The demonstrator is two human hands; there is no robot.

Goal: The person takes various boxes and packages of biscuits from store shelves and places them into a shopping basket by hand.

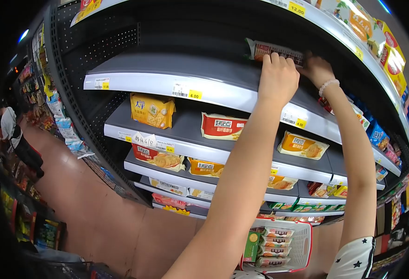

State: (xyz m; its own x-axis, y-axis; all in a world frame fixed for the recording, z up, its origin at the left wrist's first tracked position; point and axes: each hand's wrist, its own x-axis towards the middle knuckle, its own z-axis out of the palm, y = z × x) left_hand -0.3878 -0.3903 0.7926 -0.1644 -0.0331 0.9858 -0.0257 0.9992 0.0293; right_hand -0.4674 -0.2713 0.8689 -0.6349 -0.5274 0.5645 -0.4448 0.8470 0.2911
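Observation:
A long dark brown and white biscuit pack (266,48) lies across the upper dark grey shelf, its left end crimped and greenish. My left hand (279,76) has its fingers curled over the front of the pack near the middle. At the pack's right end is my right hand (319,72), with a beaded bracelet on the wrist; its fingers are bent around that end and partly in shadow. Below my arms, a white shopping basket (302,244) with a red rim holds several similar packs (275,242) and a green box (251,247).
Lower shelves carry a yellow cracker bag (152,110), a red biscuit pack (222,126) and an orange biscuit pack (303,145). The white price rail (167,87) edges the upper shelf. A person (16,135) stands in the aisle at left.

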